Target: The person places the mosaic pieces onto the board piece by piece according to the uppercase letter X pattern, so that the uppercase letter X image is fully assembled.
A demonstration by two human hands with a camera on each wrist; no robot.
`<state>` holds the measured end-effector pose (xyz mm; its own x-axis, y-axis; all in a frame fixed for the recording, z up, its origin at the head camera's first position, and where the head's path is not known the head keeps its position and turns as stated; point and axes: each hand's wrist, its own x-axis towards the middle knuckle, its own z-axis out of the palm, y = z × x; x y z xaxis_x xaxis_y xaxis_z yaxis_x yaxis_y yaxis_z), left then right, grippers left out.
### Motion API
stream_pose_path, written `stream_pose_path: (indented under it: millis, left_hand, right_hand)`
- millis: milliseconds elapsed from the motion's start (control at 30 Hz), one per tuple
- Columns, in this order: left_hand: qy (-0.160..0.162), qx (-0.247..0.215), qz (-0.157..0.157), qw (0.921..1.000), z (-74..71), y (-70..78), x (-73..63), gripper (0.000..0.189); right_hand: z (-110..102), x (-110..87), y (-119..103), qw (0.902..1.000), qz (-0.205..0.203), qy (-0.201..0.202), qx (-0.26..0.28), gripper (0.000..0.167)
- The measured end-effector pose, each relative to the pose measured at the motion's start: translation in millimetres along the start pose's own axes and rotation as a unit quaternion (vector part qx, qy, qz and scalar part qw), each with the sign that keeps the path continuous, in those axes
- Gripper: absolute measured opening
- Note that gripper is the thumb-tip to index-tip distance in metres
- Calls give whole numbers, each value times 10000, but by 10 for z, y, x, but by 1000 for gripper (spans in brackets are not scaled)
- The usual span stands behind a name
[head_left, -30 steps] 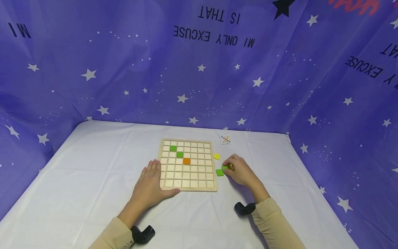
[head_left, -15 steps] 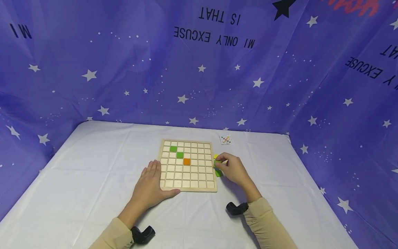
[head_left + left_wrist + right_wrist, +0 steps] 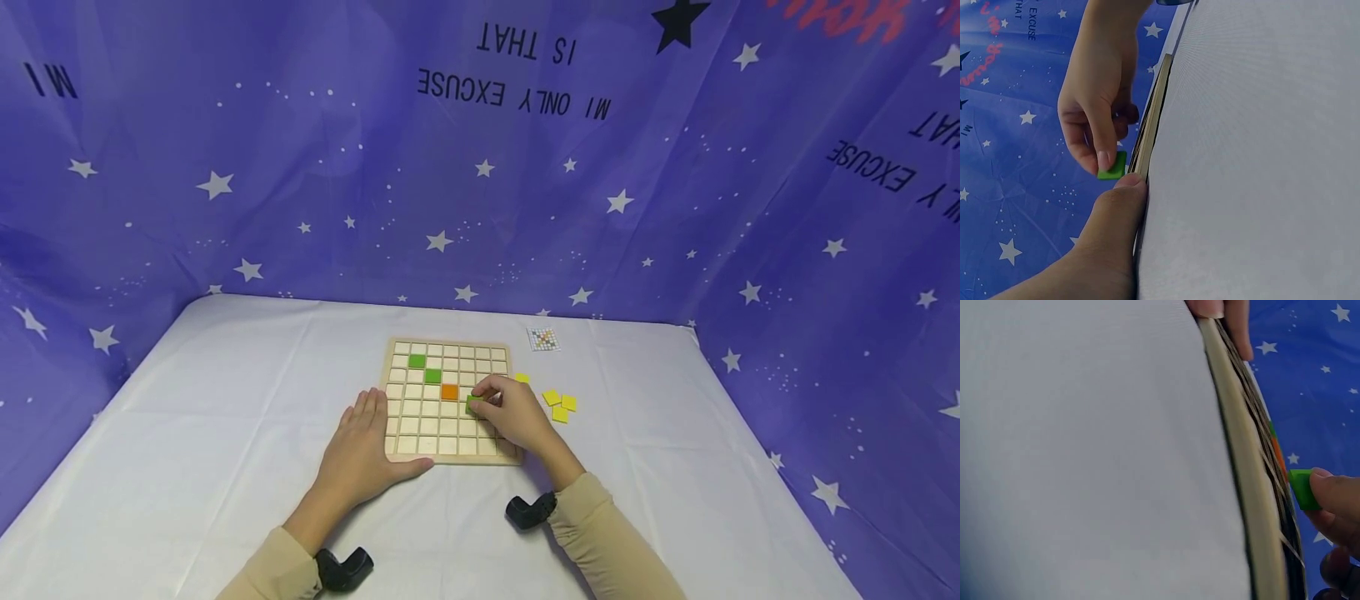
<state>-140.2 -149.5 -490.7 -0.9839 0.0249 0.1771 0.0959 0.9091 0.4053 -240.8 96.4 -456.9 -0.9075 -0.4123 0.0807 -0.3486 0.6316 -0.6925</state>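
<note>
A wooden grid board lies on the white table, with two green tiles and an orange tile set diagonally in its cells. My left hand rests against the board's left side, fingers straight, its thumb at the front edge. Over the board's right half, my right hand pinches a green tile between thumb and fingertips. The right wrist view shows that same green tile held just above the board. My right hand hides some cells beneath it.
Three yellow tiles lie close together right of the board. Another yellow tile sits by its right edge. A small pattern card lies beyond, and a purple star-printed curtain surrounds the table.
My right hand has moved left from the tiles beside the board to above it, now holding a green tile. Yellow tiles have come into sight behind it. My left hand stays put.
</note>
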Motion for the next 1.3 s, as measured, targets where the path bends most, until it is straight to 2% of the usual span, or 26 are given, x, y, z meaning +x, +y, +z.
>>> stream_pose_path:
  millis: [567, 833, 933, 1067, 1300]
  left_hand:
    - [10, 23, 9, 10000, -15, -12, 3, 138]
    - [42, 5, 12, 10000, -5, -9, -6, 136]
    - [61, 18, 23, 10000, 2, -10, -6, 136]
    - [43, -6, 4, 10000, 1, -4, -6, 136]
    - [74, -17, 22, 10000, 2, -4, -10, 135]
  right_hand:
    - [117, 43, -63, 9965, -310, 126, -761, 9]
    - [131, -7, -50, 9936, -386, -66, -1059, 8]
    - [96, -47, -44, 9926, -429, -149, -1123, 7]
    - [-1, -111, -4, 9943, -345, -166, -993, 16]
    - [-258, -203, 206, 9959, -116, 11, -892, 28]
